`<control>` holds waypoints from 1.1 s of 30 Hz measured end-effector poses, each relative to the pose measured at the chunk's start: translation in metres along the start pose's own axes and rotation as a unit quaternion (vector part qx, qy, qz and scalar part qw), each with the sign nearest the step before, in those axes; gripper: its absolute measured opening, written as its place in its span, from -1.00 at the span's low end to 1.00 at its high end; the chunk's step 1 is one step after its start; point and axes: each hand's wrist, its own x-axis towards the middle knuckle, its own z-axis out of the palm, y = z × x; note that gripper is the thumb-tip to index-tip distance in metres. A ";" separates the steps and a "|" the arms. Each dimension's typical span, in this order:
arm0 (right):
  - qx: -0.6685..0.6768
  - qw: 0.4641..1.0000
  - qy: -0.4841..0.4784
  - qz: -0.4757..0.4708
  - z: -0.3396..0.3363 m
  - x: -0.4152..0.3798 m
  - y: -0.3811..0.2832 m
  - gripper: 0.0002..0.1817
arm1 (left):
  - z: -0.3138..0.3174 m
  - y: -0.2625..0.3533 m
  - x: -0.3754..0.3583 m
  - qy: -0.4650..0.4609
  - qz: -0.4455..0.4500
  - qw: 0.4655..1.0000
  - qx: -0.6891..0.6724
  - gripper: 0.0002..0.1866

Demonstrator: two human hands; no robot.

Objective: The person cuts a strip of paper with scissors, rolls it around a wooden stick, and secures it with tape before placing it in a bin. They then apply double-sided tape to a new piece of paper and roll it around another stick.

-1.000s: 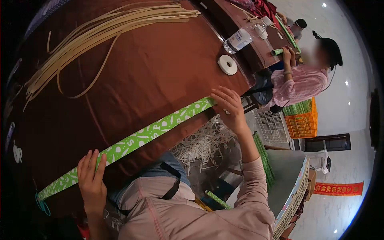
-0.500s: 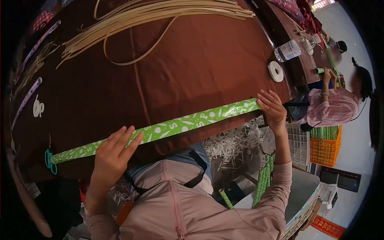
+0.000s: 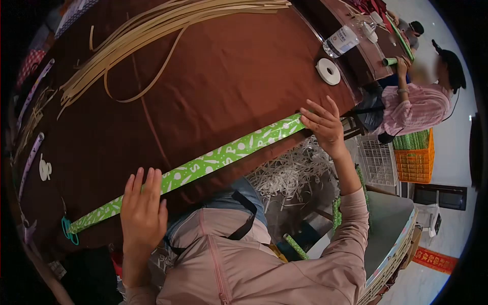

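A long green roll (image 3: 203, 165) with white shapes and letters lies slantwise along the near edge of the brown-covered table (image 3: 213, 66). My left hand (image 3: 142, 203) rests flat over its lower left part, fingers stretched out. At the roll's right end, my right hand (image 3: 325, 127) touches it with the fingers spread. Teal-handled scissors (image 3: 69, 230) lie by the roll's left tip.
Long tan strips (image 3: 137, 38) lie across the table's far side. A white tape roll (image 3: 328, 71) and a bottle (image 3: 343, 40) are at the right. White shreds (image 3: 290, 175) sit below the edge. A person in pink (image 3: 417, 107) works beyond, near an orange basket (image 3: 416, 165).
The view has shifted, so the table's things appear further left. My left hand's fingers now point more straight up, and my right hand's fingers are spread wider at the roll's end.
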 end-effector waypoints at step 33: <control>0.152 0.950 0.177 0.205 0.003 -0.012 -0.032 -0.59 | 0.061 0.081 0.116 0.018 0.195 0.979 -0.050 -0.42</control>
